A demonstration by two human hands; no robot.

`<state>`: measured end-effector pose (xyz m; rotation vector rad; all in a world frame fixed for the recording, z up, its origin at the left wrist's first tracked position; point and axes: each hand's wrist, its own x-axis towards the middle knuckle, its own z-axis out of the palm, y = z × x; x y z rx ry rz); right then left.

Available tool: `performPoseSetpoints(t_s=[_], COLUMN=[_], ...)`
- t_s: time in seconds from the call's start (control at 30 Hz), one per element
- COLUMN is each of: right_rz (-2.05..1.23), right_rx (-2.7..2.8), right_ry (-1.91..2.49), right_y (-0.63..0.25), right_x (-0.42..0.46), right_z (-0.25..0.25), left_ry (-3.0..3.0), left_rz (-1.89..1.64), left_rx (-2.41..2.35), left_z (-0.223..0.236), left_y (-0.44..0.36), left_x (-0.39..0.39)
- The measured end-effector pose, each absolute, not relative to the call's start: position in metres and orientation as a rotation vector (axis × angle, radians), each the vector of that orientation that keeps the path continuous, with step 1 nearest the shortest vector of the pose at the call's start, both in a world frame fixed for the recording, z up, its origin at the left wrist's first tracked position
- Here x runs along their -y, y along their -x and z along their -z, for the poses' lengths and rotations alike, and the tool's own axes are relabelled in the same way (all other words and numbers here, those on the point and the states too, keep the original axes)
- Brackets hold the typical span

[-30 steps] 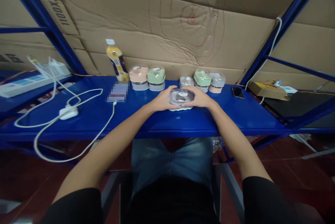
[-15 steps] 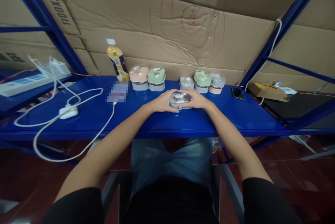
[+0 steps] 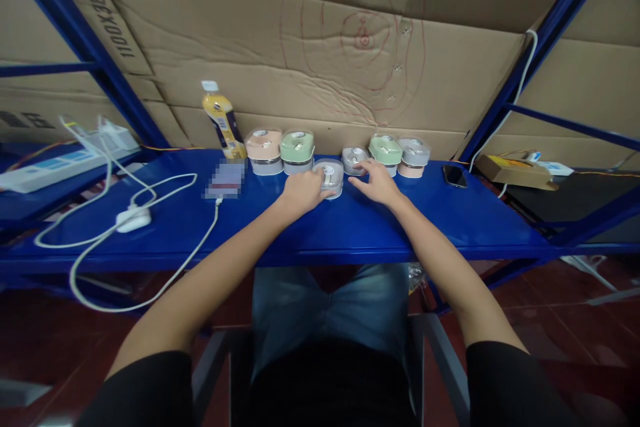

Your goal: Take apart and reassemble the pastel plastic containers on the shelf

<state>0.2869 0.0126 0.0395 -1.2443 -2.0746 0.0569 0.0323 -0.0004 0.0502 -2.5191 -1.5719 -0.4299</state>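
Observation:
My left hand is closed around the left side of a small grey lidded box with a clear cover, sitting on the blue shelf. My right hand has its fingers apart, thumb pointing left. Its fingertips reach the front of a second grey lidded box; whether they touch it I cannot tell. Right behind that hand stands a green-topped stack of two boxes, beside a grey-over-pink stack. To the left are a pink-topped stack and another green-topped stack.
A yellow drink bottle stands at the back left, with a blurred device on a white cable before it. A white adapter lies left, a phone right. Cardboard closes off the back; blue posts flank the shelf.
The grey box has moved back and slightly left, beside the green-topped stack, with my left hand on it. My right hand has come off it and shifted right.

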Motion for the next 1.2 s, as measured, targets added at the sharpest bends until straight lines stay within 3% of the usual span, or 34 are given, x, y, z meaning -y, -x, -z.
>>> performPoseSetpoints(t_s=[0.2,0.47,0.7,1.2], right_rz=[-0.062,-0.074,-0.087,-0.107], right_rx=[2.030,2.053,2.093,1.973], right_ry=[1.300,1.285,1.264,1.267], right_y=[-0.294,-0.290,-0.291,-0.294], right_x=[-0.014,-0.015,-0.015,-0.015], right_z=[-0.041,-0.041,-0.039,-0.040], left_ry=[2.506,2.184,2.127,2.211], left_rz=[0.376,0.985,0.679,1.013], left_rx=[1.654,1.632,1.891,1.707], left_z=[-0.062,-0.087,-0.079,-0.076], left_y=[-0.057,-0.036,-0.032,-0.031], left_x=[-0.035,-0.057,-0.085,-0.064])
